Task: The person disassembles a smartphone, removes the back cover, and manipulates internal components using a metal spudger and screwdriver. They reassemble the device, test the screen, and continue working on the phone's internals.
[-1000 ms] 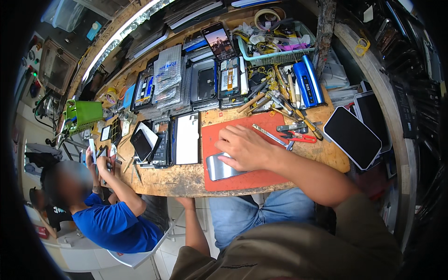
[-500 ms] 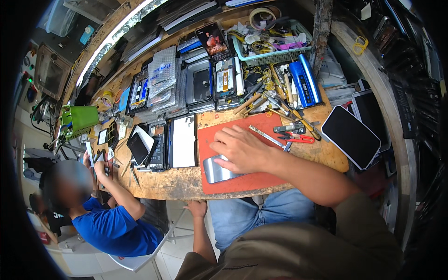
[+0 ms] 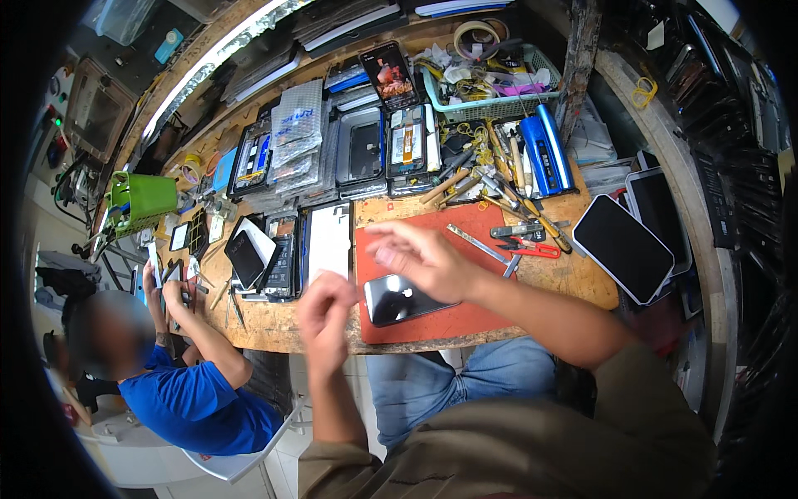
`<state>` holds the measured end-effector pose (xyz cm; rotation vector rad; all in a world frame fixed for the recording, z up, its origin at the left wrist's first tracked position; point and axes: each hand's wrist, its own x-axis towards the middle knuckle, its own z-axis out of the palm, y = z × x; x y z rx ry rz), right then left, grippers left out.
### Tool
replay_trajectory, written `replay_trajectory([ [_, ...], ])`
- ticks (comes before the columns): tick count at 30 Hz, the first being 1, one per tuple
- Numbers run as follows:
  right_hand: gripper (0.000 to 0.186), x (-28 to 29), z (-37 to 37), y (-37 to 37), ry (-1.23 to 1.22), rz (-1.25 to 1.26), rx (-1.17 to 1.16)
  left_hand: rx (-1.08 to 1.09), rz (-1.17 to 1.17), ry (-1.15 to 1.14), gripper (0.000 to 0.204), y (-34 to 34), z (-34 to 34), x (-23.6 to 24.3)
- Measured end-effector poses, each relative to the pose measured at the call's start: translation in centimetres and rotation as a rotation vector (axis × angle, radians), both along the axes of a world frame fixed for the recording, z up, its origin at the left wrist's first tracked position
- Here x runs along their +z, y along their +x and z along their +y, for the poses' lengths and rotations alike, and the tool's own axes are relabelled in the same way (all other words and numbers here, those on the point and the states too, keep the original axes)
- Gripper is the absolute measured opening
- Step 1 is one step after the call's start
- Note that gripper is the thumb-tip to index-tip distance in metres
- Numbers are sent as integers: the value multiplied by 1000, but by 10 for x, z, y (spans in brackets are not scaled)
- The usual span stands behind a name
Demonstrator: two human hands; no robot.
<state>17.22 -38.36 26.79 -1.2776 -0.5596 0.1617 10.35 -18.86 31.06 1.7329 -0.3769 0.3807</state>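
Observation:
A smartphone with a dark, glossy surface (image 3: 389, 304) lies on the red mat (image 3: 474, 303) near the table's front edge, a bright reflection across it. Above its far side hovers my right hand (image 3: 422, 259), fingers stretched to the left and holding nothing visible. My left hand (image 3: 326, 314) is raised at the table's front edge, left of the phone. Its fingers are bent and smeared by motion, so I cannot tell whether anything is in them. Close to my right hand on the mat lies a thin metal ruler-like tool (image 3: 478, 244).
Red-handled snips (image 3: 532, 249) and several screwdrivers lie at the mat's far right. A blue cylindrical device (image 3: 544, 158) and a green basket of parts (image 3: 490, 104) stand behind. Opened phones and a white panel (image 3: 330, 241) are on the left, where another person (image 3: 204, 399) sits working.
My right hand has lifted off the phone, which now shows dark instead of silver. My left hand has risen from below the table's edge to beside the mat.

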Motion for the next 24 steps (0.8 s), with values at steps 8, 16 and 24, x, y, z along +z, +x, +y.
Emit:
replay_trajectory([
  [8,57,0,-54,58,750,604,148,-21,-344,714,20,102,-139,-20],
  [16,40,4,-55,66,566,265,20,357,-903,1124,36,135,-103,1],
  [24,24,-14,-33,55,116,99,-216,413,24,1057,19,79,44,-6],
])
